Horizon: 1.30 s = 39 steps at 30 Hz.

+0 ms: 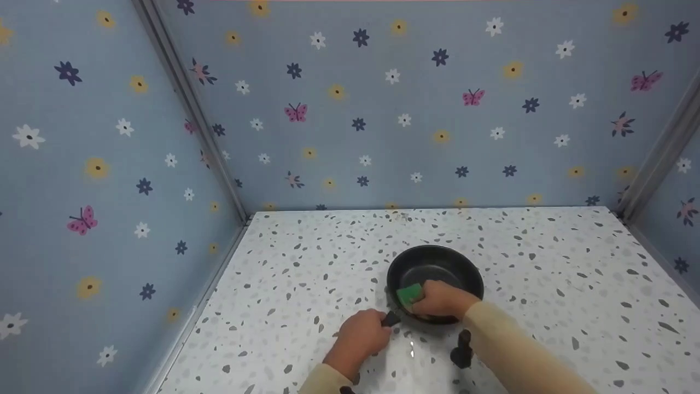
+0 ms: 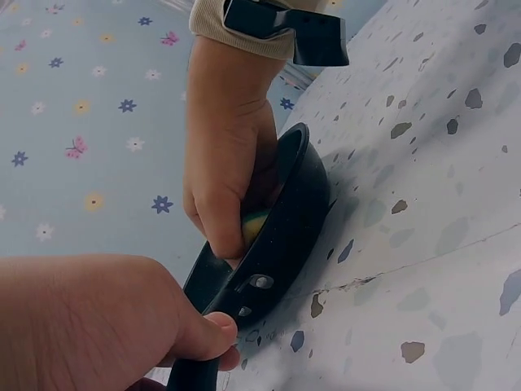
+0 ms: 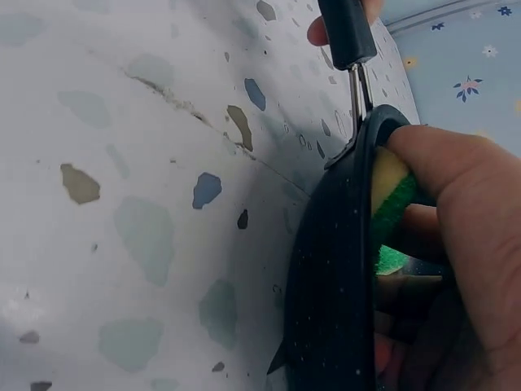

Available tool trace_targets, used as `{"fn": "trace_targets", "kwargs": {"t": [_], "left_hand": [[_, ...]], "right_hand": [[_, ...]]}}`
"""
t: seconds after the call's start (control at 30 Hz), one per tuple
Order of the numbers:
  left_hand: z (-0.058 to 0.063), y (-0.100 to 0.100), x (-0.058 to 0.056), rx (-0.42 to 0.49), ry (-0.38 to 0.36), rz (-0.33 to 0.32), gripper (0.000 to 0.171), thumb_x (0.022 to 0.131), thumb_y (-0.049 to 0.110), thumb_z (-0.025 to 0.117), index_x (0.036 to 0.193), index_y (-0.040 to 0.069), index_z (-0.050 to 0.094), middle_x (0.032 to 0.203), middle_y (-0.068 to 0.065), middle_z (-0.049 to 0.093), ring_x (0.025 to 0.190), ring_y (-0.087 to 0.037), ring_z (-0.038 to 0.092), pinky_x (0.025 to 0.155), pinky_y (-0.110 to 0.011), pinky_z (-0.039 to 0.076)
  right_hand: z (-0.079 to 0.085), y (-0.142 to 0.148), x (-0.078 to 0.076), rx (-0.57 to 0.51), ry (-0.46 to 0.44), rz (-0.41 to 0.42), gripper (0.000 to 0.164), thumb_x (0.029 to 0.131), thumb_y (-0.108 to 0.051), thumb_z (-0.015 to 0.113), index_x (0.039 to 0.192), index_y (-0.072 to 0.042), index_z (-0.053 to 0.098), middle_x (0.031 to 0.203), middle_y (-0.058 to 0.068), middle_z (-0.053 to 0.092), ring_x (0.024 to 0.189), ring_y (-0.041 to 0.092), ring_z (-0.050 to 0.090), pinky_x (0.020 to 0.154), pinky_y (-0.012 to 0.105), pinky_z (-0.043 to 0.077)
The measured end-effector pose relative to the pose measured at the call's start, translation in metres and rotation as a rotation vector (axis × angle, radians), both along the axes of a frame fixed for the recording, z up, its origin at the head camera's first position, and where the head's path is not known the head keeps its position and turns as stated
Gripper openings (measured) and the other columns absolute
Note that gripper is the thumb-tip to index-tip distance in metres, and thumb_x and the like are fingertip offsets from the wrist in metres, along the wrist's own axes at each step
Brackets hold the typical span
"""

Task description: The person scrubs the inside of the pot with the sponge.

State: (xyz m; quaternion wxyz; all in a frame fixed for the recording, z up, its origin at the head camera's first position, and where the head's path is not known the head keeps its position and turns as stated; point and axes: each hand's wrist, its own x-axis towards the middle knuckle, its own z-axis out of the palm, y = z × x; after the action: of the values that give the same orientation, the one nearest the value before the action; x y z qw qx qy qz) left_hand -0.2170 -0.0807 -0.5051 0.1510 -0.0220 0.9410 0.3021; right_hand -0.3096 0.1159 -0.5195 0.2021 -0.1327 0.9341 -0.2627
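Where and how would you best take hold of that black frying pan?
Probably by the handle, coming from the near side, slightly left: it juts out that way from the frying pan. The left hand grips it there, while the right hand holds the green-and-yellow sponge inside.

One left hand, one right hand (two altogether). One pan around right fingers, one handle in left fingers, one sponge in right fingers, one tabletop beneath.
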Motion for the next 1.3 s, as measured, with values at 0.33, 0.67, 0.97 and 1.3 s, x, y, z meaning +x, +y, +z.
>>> {"fn": "trace_targets", "kwargs": {"t": [0.33, 0.67, 0.97, 1.3], "left_hand": [[-0.003, 0.003, 0.0, -0.014, -0.03, 0.043, 0.029, 0.093, 0.025, 0.065, 0.116, 0.008, 0.073, 0.072, -0.001, 0.062, 0.061, -0.018, 0.06, 0.061, -0.036, 0.048], [-0.005, 0.001, -0.001, -0.021, -0.02, 0.043, 0.033, 0.094, 0.026, 0.065, 0.122, 0.01, 0.071, 0.076, -0.001, 0.062, 0.064, -0.018, 0.059, 0.063, -0.037, 0.048], [-0.004, 0.001, 0.0, -0.025, -0.006, 0.032, 0.032, 0.094, 0.026, 0.066, 0.12, 0.009, 0.072, 0.078, -0.001, 0.063, 0.064, -0.017, 0.059, 0.065, -0.037, 0.048], [-0.002, 0.0, 0.0, -0.005, -0.001, 0.036, 0.029, 0.093, 0.026, 0.066, 0.115, 0.01, 0.073, 0.074, 0.0, 0.062, 0.061, -0.018, 0.059, 0.061, -0.036, 0.047]], "right_hand": [[0.007, 0.01, 0.009, 0.096, 0.009, 0.049, 0.031, 0.08, -0.028, 0.074, 0.098, -0.004, 0.068, 0.093, 0.008, 0.065, 0.088, 0.024, 0.061, 0.093, 0.051, 0.051], [0.017, 0.025, 0.013, 0.154, 0.016, 0.106, 0.012, 0.078, -0.018, 0.073, 0.08, -0.009, 0.065, 0.08, 0.004, 0.062, 0.075, 0.022, 0.058, 0.077, 0.044, 0.052], [0.019, 0.037, 0.015, 0.197, 0.04, 0.138, 0.009, 0.08, -0.019, 0.072, 0.077, -0.012, 0.069, 0.075, 0.002, 0.063, 0.071, 0.02, 0.059, 0.074, 0.042, 0.054], [0.023, 0.048, 0.011, 0.269, 0.123, 0.143, 0.014, 0.083, -0.022, 0.074, 0.078, -0.01, 0.067, 0.077, 0.004, 0.064, 0.073, 0.021, 0.06, 0.081, 0.046, 0.055]]}}
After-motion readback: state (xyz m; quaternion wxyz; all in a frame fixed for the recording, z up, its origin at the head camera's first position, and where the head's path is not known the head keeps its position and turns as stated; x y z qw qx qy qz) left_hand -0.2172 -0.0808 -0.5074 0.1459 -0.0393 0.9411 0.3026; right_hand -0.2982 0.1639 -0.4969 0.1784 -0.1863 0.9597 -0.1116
